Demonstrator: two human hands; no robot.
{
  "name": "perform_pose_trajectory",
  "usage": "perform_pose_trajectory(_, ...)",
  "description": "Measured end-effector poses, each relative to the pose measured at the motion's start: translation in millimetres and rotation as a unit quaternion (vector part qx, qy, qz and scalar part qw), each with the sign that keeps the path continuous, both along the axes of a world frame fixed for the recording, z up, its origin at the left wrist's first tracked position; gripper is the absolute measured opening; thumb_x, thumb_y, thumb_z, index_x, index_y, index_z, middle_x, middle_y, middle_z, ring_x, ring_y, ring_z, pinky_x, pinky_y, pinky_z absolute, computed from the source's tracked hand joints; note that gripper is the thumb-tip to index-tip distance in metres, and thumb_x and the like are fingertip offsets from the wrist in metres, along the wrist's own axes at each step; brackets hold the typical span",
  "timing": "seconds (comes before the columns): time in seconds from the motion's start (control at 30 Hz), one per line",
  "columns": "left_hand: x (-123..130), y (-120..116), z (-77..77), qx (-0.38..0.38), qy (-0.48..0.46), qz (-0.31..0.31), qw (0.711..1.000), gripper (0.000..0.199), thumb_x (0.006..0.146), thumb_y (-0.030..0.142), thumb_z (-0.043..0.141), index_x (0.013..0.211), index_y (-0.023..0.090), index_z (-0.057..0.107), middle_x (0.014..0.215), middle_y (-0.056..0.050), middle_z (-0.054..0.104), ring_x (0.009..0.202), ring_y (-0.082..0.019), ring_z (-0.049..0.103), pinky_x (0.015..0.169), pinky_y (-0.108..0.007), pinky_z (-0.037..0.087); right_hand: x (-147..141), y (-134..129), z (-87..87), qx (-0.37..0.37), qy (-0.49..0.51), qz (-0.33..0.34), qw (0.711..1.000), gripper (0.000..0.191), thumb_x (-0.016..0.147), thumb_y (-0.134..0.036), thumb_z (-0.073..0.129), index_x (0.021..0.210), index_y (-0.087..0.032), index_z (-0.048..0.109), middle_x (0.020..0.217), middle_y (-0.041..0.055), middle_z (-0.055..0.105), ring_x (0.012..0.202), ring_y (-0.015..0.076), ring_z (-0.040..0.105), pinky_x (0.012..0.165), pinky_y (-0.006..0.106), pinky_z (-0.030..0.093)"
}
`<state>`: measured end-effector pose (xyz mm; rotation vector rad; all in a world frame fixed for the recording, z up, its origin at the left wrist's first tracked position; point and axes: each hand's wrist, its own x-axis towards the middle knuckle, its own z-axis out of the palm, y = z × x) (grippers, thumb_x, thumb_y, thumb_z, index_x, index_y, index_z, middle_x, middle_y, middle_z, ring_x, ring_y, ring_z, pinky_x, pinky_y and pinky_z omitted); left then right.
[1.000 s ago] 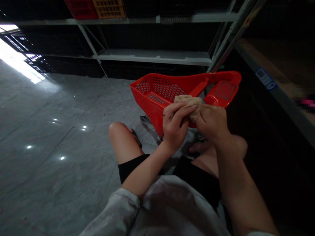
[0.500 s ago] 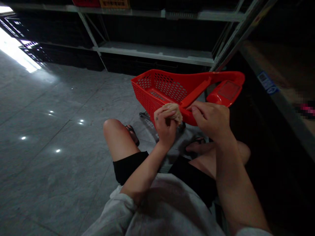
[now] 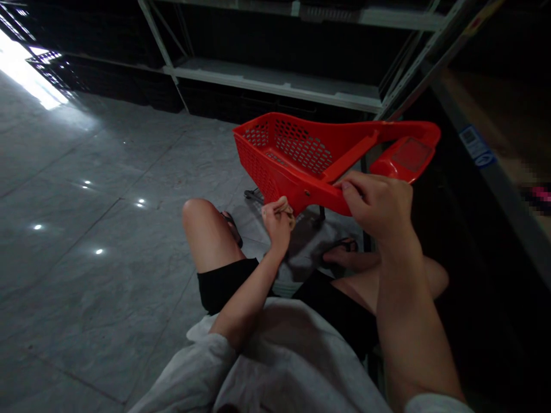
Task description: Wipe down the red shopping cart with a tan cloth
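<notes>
A red plastic shopping basket cart (image 3: 301, 140) with perforated sides stands in front of me, its long handle part reaching to the right. My left hand (image 3: 278, 223) is closed around a crumpled tan cloth (image 3: 284, 212), beside the lower near side of the basket. The fingers of my right hand (image 3: 381, 201) are wrapped over the near rail of the handle part. Part of the cloth is hidden by my left fingers.
Behind the basket runs a metal shelf rack (image 3: 275, 83) with dark crates at the left. A dark ledge with a blue and white label (image 3: 477, 146) is at the right. Grey floor tiles (image 3: 99, 298) extend to the left, and my knees flank the basket.
My left hand has moved down and slightly left with the cloth, from the rail's upper edge to the basket's lower side. My right hand keeps its grip. The view has shifted slightly.
</notes>
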<state>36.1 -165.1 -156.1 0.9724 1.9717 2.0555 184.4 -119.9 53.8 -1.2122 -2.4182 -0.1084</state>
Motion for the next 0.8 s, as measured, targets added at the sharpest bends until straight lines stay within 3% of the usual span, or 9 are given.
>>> perform_pose_trajectory(0.07,4,6,30.0,0.047,0.033,-0.015,0.998,0.022,0.086,0.007,0.055,0.1,0.023,0.062,0.11,-0.006,0.064,0.113,-0.02,0.059,0.104,-0.041,0.048,0,0,-0.8,0.005,0.001,0.004,1.0,0.031,0.091,-0.032,0.045,0.087,-0.023,0.074,0.076,0.0058,0.074,0.072,0.0217,0.064,0.064,0.032,0.032)
perform_pose_trajectory(0.13,7,9,39.4,0.07,0.059,-0.026,0.995,0.023,0.086,0.007,0.055,0.101,0.023,0.063,0.113,-0.006,0.064,0.118,-0.021,0.058,0.109,-0.043,0.046,1,1,-1.4,0.009,0.002,0.007,1.0,0.029,0.09,-0.033,0.048,0.087,-0.023,0.074,0.076,0.0055,0.074,0.071,0.0214,0.064,0.063,0.031,0.033)
perform_pose_trajectory(0.3,7,0,-18.1,0.015,0.017,0.006,1.0,0.014,0.088,0.009,0.052,0.09,0.022,0.056,0.099,-0.008,0.06,0.103,-0.023,0.06,0.098,-0.046,0.05,7,5,-1.4,0.006,0.016,0.035,0.999,0.026,0.087,-0.034,0.052,0.084,-0.024,0.076,0.076,0.0048,0.076,0.07,0.0213,0.067,0.061,0.03,0.037)
perform_pose_trajectory(0.37,8,-4,-27.8,0.007,0.003,0.019,1.0,0.013,0.09,0.01,0.051,0.089,0.022,0.054,0.093,-0.007,0.058,0.096,-0.022,0.06,0.093,-0.045,0.051,10,8,-0.8,0.002,0.024,0.057,0.998,0.026,0.087,-0.033,0.053,0.084,-0.024,0.077,0.077,0.0051,0.077,0.07,0.0216,0.069,0.061,0.031,0.04)
perform_pose_trajectory(0.43,10,-4,-10.1,0.025,0.014,0.017,0.999,0.011,0.092,0.013,0.051,0.095,0.023,0.056,0.098,-0.007,0.06,0.1,-0.022,0.06,0.094,-0.044,0.05,13,9,-0.4,0.004,0.033,0.079,0.996,0.026,0.086,-0.033,0.054,0.084,-0.023,0.078,0.077,0.0054,0.078,0.069,0.0218,0.07,0.061,0.031,0.043)
perform_pose_trajectory(0.57,15,10,69.3,0.106,0.145,-0.039,0.983,0.024,0.096,0.019,0.05,0.116,0.026,0.061,0.12,-0.007,0.065,0.121,-0.023,0.058,0.109,-0.044,0.044,18,10,-0.5,0.012,0.052,0.124,0.991,0.027,0.088,-0.032,0.055,0.085,-0.023,0.08,0.078,0.0056,0.079,0.064,0.0209,0.071,0.06,0.032,0.047)
perform_pose_trajectory(0.63,11,18,95.9,0.114,0.241,-0.09,0.959,0.028,0.097,0.02,0.047,0.119,0.028,0.063,0.122,-0.005,0.068,0.122,-0.022,0.059,0.112,-0.044,0.04,23,12,-0.7,0.012,0.059,0.141,0.988,0.028,0.089,-0.031,0.055,0.085,-0.022,0.081,0.077,0.0057,0.079,0.062,0.0202,0.07,0.06,0.031,0.049)
perform_pose_trajectory(0.7,-2,27,101.7,0.082,0.318,-0.144,0.933,0.03,0.097,0.021,0.046,0.119,0.029,0.065,0.121,-0.002,0.071,0.122,-0.021,0.06,0.114,-0.044,0.035,30,15,0.0,0.005,0.063,0.15,0.987,0.027,0.089,-0.03,0.055,0.085,-0.022,0.08,0.077,0.0054,0.079,0.061,0.0194,0.07,0.059,0.031,0.049)
perform_pose_trajectory(0.8,-43,42,84.6,-0.016,0.375,-0.189,0.908,0.034,0.097,0.021,0.044,0.123,0.029,0.064,0.126,-0.002,0.071,0.127,-0.021,0.059,0.114,-0.044,0.03,50,27,3.0,-0.023,0.067,0.156,0.985,0.026,0.089,-0.033,0.055,0.084,-0.023,0.08,0.079,0.0044,0.08,0.063,0.0191,0.071,0.059,0.031,0.05)
